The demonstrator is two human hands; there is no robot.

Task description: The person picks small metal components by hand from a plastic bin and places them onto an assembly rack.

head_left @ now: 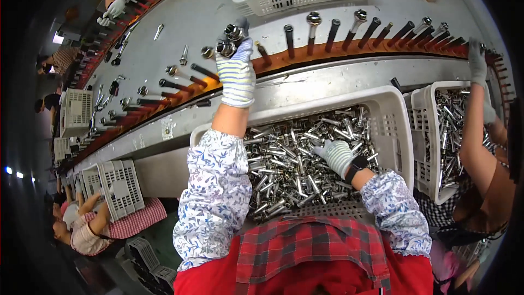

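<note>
My left hand point(236, 71), in a white glove with thin stripes, reaches out over the curved row of upright pegs. Its fingers are closed around chrome ratchet wrenches point(233, 33), whose round heads show at the fingertips; their lower parts are hidden by the glove. My right hand point(337, 157), gloved alike and with a black band at the wrist, rests on loose chrome metal parts point(295, 169) heaped in a grey plastic basket point(388, 123). Its fingers are apart, and nothing can be made out between them.
An orange-brown rail point(275, 65) curves past with black-handled pegs, some carrying round-headed chrome pieces. Beyond it, a white crate point(305, 3) stands on the grey metal table point(185, 16). A co-worker's gloved hand point(477, 65) reaches to the rail at right, beside another parts basket point(441, 175).
</note>
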